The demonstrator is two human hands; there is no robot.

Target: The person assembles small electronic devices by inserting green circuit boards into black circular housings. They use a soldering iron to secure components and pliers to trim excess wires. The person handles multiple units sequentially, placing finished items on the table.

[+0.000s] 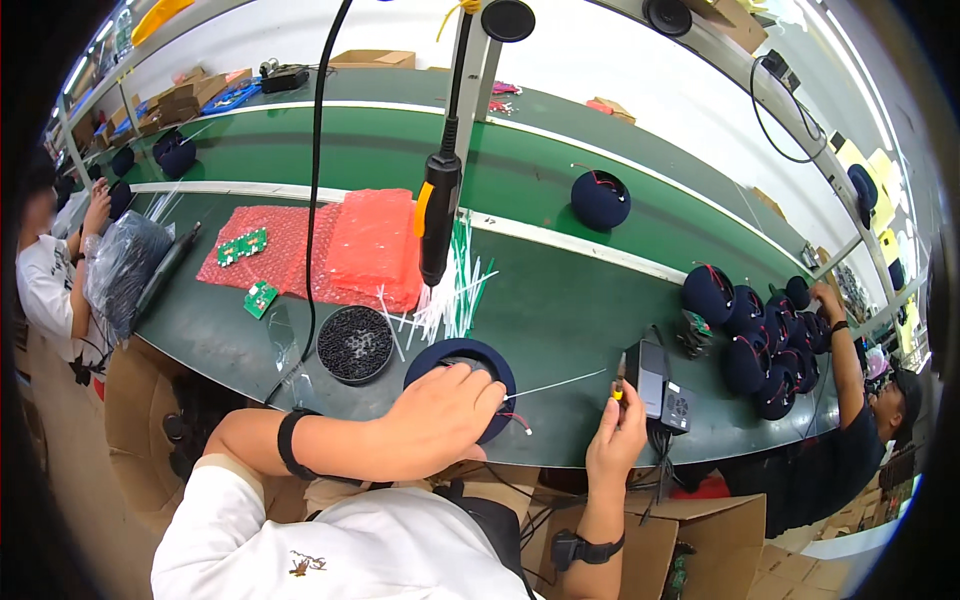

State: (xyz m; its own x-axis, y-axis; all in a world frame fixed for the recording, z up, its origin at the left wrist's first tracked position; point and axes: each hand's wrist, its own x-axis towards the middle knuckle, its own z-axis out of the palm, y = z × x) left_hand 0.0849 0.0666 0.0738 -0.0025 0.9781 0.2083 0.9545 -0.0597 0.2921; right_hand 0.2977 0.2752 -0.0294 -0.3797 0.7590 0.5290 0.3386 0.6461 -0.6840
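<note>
A dark blue round housing (420,362) sits at the table's near edge in front of me. My left hand (440,420) reaches over it, fingers curled down into its opening and thumb at the near rim; the fingertips are hidden. From its right side a thin white cable tie (560,384) sticks out, along with red wires (517,417) ending in a small white connector. To the right, my right hand (615,435) is closed around a slim tool with a yellow-and-dark handle (618,391), its narrow tip pointing up. I cannot tell the tool's exact kind.
A black dish of small dark pieces (355,344), white cable ties (450,300), red bubble wrap (375,245) and green circuit boards (242,246) lie left. An electric screwdriver (437,215) hangs overhead. Right are a black box (650,378) and several housings (746,362). People work at both sides.
</note>
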